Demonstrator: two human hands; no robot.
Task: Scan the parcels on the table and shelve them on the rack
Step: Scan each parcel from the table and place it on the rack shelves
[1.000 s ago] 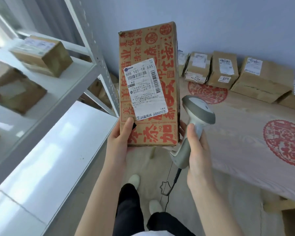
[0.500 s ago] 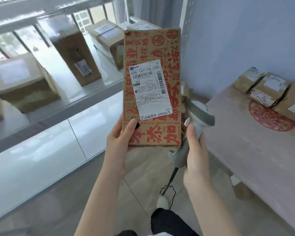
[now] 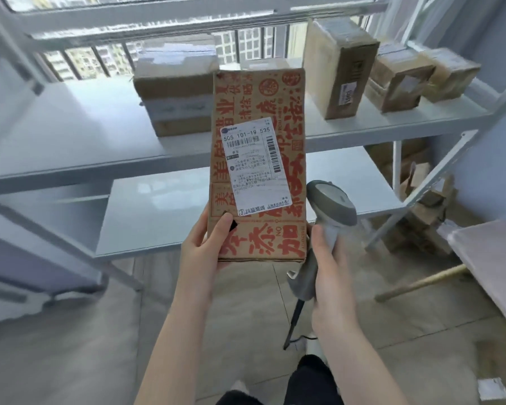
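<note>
A tall brown parcel (image 3: 275, 106) with red printed characters and a white shipping label stands upright in front of me. My left hand (image 3: 205, 249) grips its lower left corner, thumb on the front face. My right hand (image 3: 330, 258) holds a grey corded barcode scanner (image 3: 330, 203) by the handle, just right of the parcel's lower edge. The white metal rack (image 3: 85, 135) stands straight ahead, and the parcel is held in front of its middle shelf.
Several taped cardboard boxes sit on the middle shelf: one (image 3: 176, 95) behind the held parcel, a tall one (image 3: 339, 74) and smaller ones (image 3: 400, 80) to the right. The lower shelf (image 3: 158, 211) is bare. The table's corner (image 3: 491, 258) shows at the right. More cardboard (image 3: 421, 200) lies behind the rack.
My view has swung left from the table to face the rack head-on. Both hands keep the same hold on the parcel and the scanner.
</note>
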